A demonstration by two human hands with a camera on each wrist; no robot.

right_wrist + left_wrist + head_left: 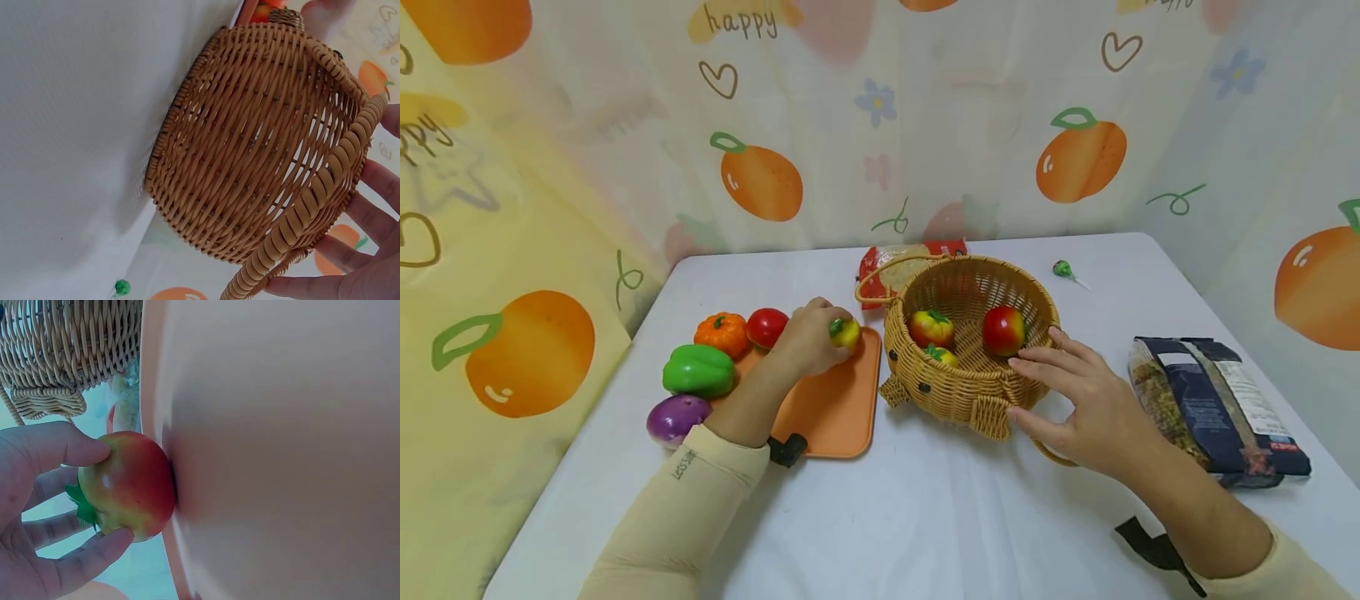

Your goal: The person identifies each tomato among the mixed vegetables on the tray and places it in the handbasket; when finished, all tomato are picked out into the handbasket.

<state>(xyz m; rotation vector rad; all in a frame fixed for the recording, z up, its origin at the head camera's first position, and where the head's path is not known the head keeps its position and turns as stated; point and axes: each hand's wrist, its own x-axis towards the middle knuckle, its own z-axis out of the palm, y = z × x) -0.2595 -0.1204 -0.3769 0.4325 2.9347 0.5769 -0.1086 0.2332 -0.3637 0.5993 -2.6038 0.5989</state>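
Note:
My left hand [812, 337] grips a red-and-yellow toy fruit with a green leafy top [128, 486], thumb and fingertips around its sides. The fruit is over the orange tray [838, 417], close to its surface in the left wrist view. To the right stands a wicker basket [955, 396] with a red-and-yellow apple [1003, 331] and two smaller yellow-red fruits with green tops [931, 328] inside. My right hand [1086, 400] rests its spread, nearly straight fingers at the basket's right rim, beside the wicker handle [312, 200].
Left of the tray lie a purple eggplant [677, 419], a green bell pepper [698, 371], an orange pumpkin [722, 334] and a red tomato [766, 327]. Behind the basket is a red packet [880, 267]. A lollipop [1063, 269] and a dark blue bag [1217, 408] lie to the right.

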